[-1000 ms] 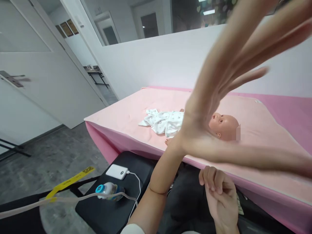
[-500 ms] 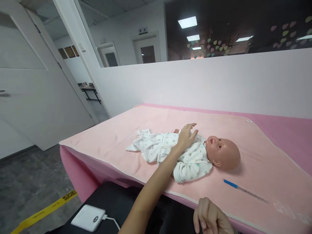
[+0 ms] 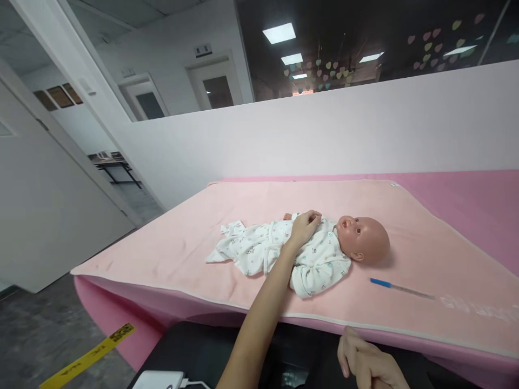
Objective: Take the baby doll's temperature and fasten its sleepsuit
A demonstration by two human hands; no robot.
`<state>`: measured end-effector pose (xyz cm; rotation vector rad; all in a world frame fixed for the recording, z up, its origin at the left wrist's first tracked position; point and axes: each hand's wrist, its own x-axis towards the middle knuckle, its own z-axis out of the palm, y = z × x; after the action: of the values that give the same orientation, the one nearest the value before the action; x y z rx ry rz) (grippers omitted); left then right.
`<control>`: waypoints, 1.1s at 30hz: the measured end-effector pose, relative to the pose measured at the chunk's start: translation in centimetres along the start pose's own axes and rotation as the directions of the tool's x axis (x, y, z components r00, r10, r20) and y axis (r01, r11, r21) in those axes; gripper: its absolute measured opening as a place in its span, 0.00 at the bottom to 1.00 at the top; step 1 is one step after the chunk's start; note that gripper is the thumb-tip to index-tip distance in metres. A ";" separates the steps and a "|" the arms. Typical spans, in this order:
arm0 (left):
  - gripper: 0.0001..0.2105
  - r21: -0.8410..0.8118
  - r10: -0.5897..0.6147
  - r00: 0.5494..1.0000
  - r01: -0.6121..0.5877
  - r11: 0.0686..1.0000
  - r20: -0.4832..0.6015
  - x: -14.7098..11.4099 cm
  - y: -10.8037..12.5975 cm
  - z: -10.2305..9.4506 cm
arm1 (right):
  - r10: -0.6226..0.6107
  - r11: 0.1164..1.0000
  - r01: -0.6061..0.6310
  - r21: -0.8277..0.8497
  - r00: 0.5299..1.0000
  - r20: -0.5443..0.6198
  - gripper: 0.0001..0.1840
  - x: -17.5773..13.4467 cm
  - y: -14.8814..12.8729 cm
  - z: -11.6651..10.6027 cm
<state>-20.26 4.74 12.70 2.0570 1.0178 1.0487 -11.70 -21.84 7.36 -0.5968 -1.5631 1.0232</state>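
Note:
A baby doll (image 3: 251, 248) in a white patterned outfit lies on its back, its bald head (image 3: 367, 240) toward the right. My left hand (image 3: 304, 228) rests on the doll's chest. Its fingers are curled in toward the thumb, and whatever may be between them is hidden. Low in the view, over my lap and in front of the table edge, my right hand (image 3: 371, 361) is loosely closed with nothing visible in it. A pen with a blue cap (image 3: 380, 282) lies on the pink blanket (image 3: 162, 237), between the doll's head and my right hand.
A pink cloth (image 3: 466, 205) shows beneath the blanket and hangs at the front. On my dark lap sits a white power bank (image 3: 158, 380) with a cable. A white wall (image 3: 324, 138) stands behind the table. Yellow tape (image 3: 89, 356) marks the floor at left.
The fingers of my left hand, spread half a second ago, have curled in over the doll's chest. My right hand shifted slightly right and down in the picture. The camera view has turned and tilted.

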 end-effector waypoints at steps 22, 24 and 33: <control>0.10 0.064 0.027 1.000 -0.028 0.998 0.016 0.3 0.1 -0.2 | -0.086 0.987 0.148 0.071 0.835 -0.543 0.15 -3.1 -2.1 -0.6; 0.11 0.073 0.039 0.999 -0.039 0.997 0.013 0.3 0.1 -0.3 | -0.098 0.983 0.167 0.078 0.834 -0.543 0.15 -2.8 -2.3 -0.7; 0.11 0.049 0.044 0.999 -0.045 0.998 0.021 -0.1 -0.3 -0.7 | -0.227 0.952 0.278 0.131 0.923 -0.312 0.18 -0.3 1.4 -1.0</control>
<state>-20.99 4.96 12.79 2.1346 1.0013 1.0337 -10.86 -21.09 6.05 -0.3921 -1.2362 0.8211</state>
